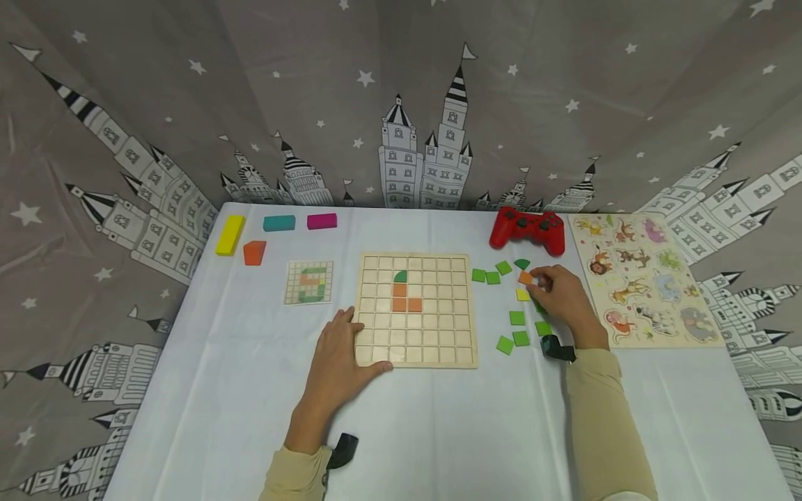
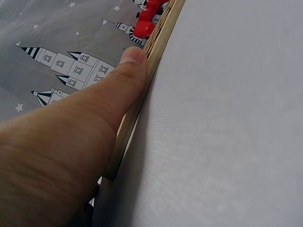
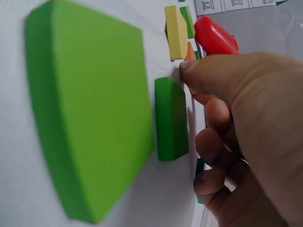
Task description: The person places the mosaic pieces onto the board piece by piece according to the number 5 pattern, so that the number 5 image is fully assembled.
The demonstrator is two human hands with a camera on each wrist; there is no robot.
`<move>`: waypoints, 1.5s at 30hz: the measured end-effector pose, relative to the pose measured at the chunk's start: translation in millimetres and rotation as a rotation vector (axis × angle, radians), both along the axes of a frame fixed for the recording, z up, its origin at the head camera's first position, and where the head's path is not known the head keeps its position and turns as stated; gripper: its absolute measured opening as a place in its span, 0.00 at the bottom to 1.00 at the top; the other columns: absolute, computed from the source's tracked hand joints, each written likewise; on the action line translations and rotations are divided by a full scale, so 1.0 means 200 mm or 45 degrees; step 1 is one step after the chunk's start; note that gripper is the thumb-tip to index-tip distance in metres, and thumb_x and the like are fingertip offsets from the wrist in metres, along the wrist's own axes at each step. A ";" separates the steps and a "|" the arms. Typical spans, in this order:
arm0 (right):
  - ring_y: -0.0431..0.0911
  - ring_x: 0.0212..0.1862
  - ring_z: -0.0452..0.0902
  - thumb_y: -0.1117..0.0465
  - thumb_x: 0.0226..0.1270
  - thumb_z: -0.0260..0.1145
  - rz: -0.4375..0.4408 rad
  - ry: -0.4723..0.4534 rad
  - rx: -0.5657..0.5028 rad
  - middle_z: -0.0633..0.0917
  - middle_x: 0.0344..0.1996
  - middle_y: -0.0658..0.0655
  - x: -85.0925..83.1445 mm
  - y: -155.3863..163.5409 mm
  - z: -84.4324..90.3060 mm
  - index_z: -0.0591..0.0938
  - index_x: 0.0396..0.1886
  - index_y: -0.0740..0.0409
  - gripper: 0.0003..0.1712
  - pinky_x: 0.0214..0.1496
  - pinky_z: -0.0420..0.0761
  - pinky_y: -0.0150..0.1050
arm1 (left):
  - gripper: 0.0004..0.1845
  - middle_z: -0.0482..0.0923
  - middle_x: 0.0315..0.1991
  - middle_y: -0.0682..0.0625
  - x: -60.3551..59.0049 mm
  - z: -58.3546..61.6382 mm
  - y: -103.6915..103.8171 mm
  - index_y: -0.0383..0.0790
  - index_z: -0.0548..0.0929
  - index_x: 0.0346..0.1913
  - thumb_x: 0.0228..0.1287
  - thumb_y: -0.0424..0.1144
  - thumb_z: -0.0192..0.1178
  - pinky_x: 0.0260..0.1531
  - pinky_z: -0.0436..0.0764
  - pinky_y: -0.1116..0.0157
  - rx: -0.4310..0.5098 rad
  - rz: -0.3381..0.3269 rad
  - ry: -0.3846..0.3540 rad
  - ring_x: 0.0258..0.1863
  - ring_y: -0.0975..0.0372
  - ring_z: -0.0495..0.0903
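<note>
A wooden grid board (image 1: pixel 438 334) lies mid-table with one green quarter-round tile (image 1: pixel 399 276) and three orange tiles (image 1: pixel 406 304) set in it. My left hand (image 1: pixel 349 337) rests flat on the board's near left corner, its thumb (image 2: pixel 130 64) lying along the board's edge (image 2: pixel 156 52). Right of the board, my right hand (image 1: pixel 537 282) pinches an orange tile (image 1: pixel 525 277) among loose green tiles (image 1: pixel 517 318) and a yellow tile (image 1: pixel 523 294). In the right wrist view the fingertips (image 3: pixel 189 71) touch the orange tile (image 3: pixel 190 51), beside a green tile (image 3: pixel 171 118) and a yellow tile (image 3: pixel 176 32).
A pattern card (image 1: pixel 309 282) lies left of the board. Yellow (image 1: pixel 230 234), teal (image 1: pixel 278 223), magenta (image 1: pixel 321 221) and orange (image 1: pixel 254 252) blocks sit at the back left. A red game controller (image 1: pixel 528 229) and an animal puzzle (image 1: pixel 642 278) are at the back right. White cloth (image 1: pixel 250 376) covers the table.
</note>
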State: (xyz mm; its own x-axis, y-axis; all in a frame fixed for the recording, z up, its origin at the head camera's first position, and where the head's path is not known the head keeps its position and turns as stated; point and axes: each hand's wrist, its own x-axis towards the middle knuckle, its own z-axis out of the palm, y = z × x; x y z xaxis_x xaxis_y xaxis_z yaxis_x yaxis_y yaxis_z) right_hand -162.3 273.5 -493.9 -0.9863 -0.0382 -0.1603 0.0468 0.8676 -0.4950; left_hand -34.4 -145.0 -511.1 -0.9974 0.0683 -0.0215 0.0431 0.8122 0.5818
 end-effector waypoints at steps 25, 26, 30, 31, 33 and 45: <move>0.50 0.43 0.70 0.59 0.68 0.65 0.150 0.190 -0.095 0.76 0.39 0.57 0.15 -0.28 0.08 0.82 0.56 0.59 0.19 0.44 0.72 0.44 | 0.51 0.58 0.79 0.38 0.01 0.00 0.00 0.30 0.73 0.64 0.43 0.60 0.81 0.80 0.53 0.43 -0.003 0.002 -0.019 0.81 0.43 0.52; 0.49 0.43 0.71 0.59 0.68 0.66 0.176 0.196 -0.096 0.77 0.39 0.56 0.15 -0.31 0.09 0.82 0.56 0.59 0.19 0.45 0.73 0.44 | 0.52 0.58 0.79 0.38 0.01 0.00 0.00 0.30 0.73 0.64 0.43 0.60 0.81 0.80 0.53 0.43 -0.004 0.002 -0.020 0.81 0.43 0.52; 0.47 0.43 0.71 0.59 0.68 0.66 0.279 0.212 -0.113 0.77 0.39 0.55 0.18 -0.43 0.08 0.82 0.55 0.57 0.17 0.45 0.73 0.43 | 0.52 0.58 0.79 0.39 0.00 0.00 0.00 0.30 0.73 0.64 0.43 0.62 0.80 0.80 0.53 0.44 -0.005 0.004 -0.020 0.81 0.44 0.52; 0.47 0.43 0.71 0.58 0.69 0.66 0.300 0.210 -0.117 0.78 0.39 0.54 0.19 -0.46 0.07 0.83 0.55 0.57 0.17 0.45 0.73 0.43 | 0.52 0.58 0.79 0.39 0.00 -0.01 0.00 0.31 0.73 0.64 0.43 0.62 0.79 0.80 0.53 0.44 -0.004 0.004 -0.017 0.81 0.44 0.52; 0.46 0.43 0.71 0.56 0.69 0.66 0.338 0.200 -0.136 0.78 0.40 0.53 0.19 -0.52 0.06 0.83 0.55 0.56 0.17 0.46 0.74 0.43 | 0.52 0.58 0.79 0.39 0.00 -0.01 -0.01 0.31 0.73 0.64 0.44 0.63 0.79 0.80 0.53 0.44 -0.003 0.004 -0.016 0.81 0.44 0.52; 0.43 0.40 0.69 0.55 0.68 0.68 0.488 0.161 -0.147 0.76 0.35 0.49 0.19 -0.72 0.00 0.83 0.51 0.53 0.14 0.44 0.72 0.39 | 0.52 0.59 0.79 0.37 0.00 -0.01 0.00 0.30 0.74 0.64 0.42 0.62 0.80 0.78 0.55 0.42 -0.014 0.011 0.010 0.80 0.42 0.54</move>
